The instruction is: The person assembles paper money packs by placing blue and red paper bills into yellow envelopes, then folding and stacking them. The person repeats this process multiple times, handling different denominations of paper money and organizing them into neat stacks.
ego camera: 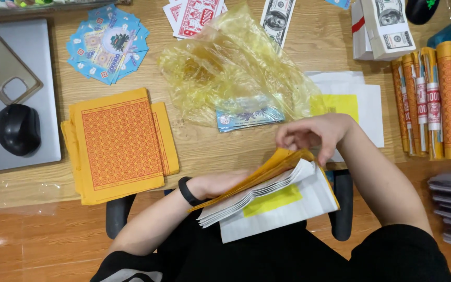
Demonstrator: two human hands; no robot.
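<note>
Left hand [212, 184] is gripping the paper stack [270, 196] underneath while right hand [314, 137] is pinching the yellow top sheets at 12 o'clock; best lifting few, keeping edges squared.
</note>
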